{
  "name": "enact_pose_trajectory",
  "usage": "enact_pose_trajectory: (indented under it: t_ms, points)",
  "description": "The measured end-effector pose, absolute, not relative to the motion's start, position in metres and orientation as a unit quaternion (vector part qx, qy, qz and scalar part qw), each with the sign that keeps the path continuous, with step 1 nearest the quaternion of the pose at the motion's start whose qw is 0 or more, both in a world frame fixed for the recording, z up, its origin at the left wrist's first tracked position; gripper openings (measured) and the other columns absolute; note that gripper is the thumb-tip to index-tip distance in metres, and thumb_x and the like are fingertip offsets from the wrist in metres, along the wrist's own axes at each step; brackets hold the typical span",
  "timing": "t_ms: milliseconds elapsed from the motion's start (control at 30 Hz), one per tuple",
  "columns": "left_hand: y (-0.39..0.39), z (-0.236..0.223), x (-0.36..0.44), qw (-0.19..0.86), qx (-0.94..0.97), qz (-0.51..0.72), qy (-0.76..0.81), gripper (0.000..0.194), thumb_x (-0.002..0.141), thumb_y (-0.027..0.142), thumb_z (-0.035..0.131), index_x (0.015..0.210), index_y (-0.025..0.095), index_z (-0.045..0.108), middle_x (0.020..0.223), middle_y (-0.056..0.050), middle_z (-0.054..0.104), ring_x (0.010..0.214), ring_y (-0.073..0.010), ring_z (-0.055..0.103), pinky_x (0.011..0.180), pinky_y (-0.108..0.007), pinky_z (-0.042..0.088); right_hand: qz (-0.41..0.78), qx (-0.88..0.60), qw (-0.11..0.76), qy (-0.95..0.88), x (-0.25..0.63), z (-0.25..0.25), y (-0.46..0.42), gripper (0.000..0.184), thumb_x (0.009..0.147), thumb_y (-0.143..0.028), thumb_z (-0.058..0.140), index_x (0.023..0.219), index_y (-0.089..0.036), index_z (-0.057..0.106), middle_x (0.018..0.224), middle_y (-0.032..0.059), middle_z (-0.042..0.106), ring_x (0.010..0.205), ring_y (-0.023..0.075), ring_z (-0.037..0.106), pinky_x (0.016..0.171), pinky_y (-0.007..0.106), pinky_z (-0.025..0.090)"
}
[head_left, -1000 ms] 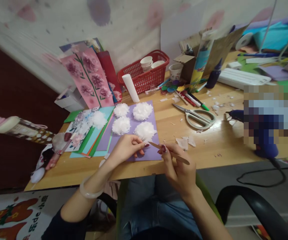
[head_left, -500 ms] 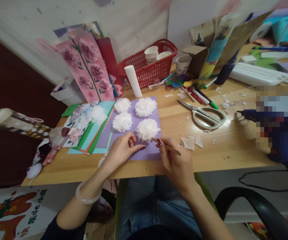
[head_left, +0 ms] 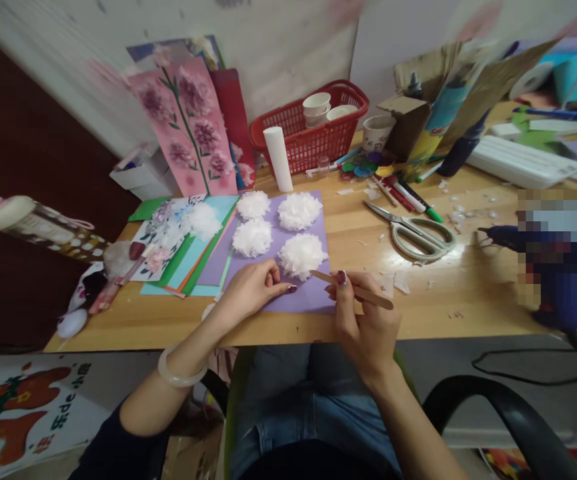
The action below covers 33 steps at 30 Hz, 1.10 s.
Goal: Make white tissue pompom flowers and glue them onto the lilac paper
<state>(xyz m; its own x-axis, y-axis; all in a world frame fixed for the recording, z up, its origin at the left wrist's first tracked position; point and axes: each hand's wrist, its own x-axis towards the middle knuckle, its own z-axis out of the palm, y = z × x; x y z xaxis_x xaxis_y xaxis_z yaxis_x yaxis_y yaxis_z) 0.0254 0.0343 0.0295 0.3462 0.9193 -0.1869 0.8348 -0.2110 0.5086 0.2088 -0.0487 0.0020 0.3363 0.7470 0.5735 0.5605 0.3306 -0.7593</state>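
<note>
Four fluffy white paper flowers lie in two rows on a purple sheet (head_left: 313,303). My right hand (head_left: 368,320) is closed around a flat wooden stick (head_left: 375,298), a craft stick by its look. The tip of the stick is at the lower edge of the front right flower (head_left: 302,256); I cannot tell whether it touches. My left hand (head_left: 255,287) rests on the front of the sheet, its fingers loosely curled and its thumb stretched out apart from them. It stays just below the front left flower (head_left: 252,238) and holds nothing visible.
Scissors (head_left: 413,233) lie to the right, and beyond them a partly pixelated blue glue gun (head_left: 563,287) with a hanging cord. Coloured sheets (head_left: 188,267) are stacked at left. A red basket (head_left: 308,143), a white paper roll (head_left: 279,160) and markers (head_left: 413,197) stand or lie behind.
The whole view has shifted slightly. My right hand has moved a little to the right with the stick, whose tip stays near the front right flower. My left hand stays on the sheet.
</note>
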Motion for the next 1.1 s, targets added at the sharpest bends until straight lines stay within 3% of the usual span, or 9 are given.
enact_pose_trajectory:
  t_ms: [333,833,1100]
  points:
    - [0.032,0.037,0.03,0.278,0.774,0.075,0.564,0.035,0.08,0.047,0.072,0.067,0.021,0.053,0.06,0.002,0.056,0.056,-0.0139,0.047,0.056,-0.029,0.027,0.109,-0.567,0.604,-0.55,0.215,0.005,-0.051,0.019,0.098,-0.026,0.05,0.087,-0.019,0.063,0.067,0.0014,0.071,0.056,0.0141,0.068,0.052,0.024,0.05]
    - [0.037,0.029,0.026,0.286,0.779,0.075,0.552,0.037,0.079,0.053,0.071,0.067,0.021,0.055,0.06,0.002,0.057,0.055,-0.0138,0.047,0.055,-0.028,0.027,0.059,-0.553,0.512,-0.655,0.204,-0.002,-0.04,0.02,0.098,-0.021,0.045,0.092,-0.019,0.064,0.077,0.0075,0.074,0.063,0.0185,0.068,0.059,0.029,0.049]
    - [0.035,0.034,0.029,0.289,0.772,0.074,0.562,0.037,0.078,0.051,0.072,0.065,0.021,0.055,0.058,0.002,0.056,0.055,-0.0142,0.047,0.055,-0.028,0.026,0.077,-0.557,0.559,-0.61,0.205,0.003,-0.045,0.018,0.098,-0.023,0.047,0.09,-0.02,0.063,0.071,0.0038,0.073,0.062,0.0171,0.07,0.06,0.028,0.052]
